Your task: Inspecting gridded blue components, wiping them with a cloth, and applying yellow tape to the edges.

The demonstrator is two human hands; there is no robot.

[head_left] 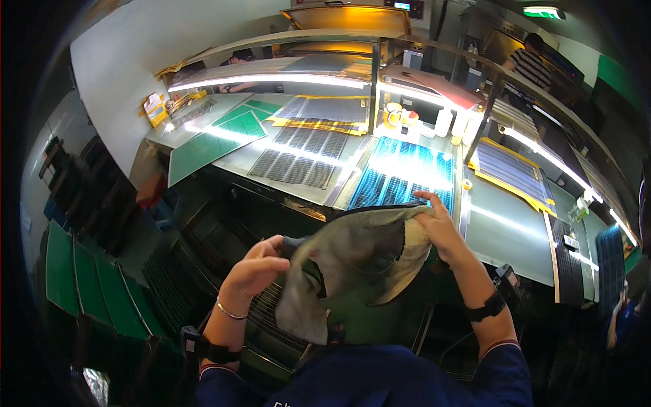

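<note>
- Two dark-blue sleeves (502,372) down at the lower edge, nearest of all, and a black strap (488,308) rounds the right forearm!
- Here's the left hand (255,269), thumb stretched toward the cloth, fingers bent at its dark left corner; whether they pinch it, I can't tell.
- And the right hand (442,236), raised higher, its fingers pinching the upper right edge, one finger sticking up above the grip.
- Between them hangs the grey cloth (342,234), stained and ragged-edged, suspended in front of the bench (505,227).
- Off to the left, green panels (88,278) lean in a row.
- Onto the bench: a bright blue gridded panel (407,178) lies just beyond the cloth, glaring under the lamps, with a dark gridded panel (300,159) to its left and a green board (215,146) farther left.
- Behind the blue panel, a white bottle (443,123) stands upright.
- Way back right, a co-worker in stripes (532,66)!
</note>
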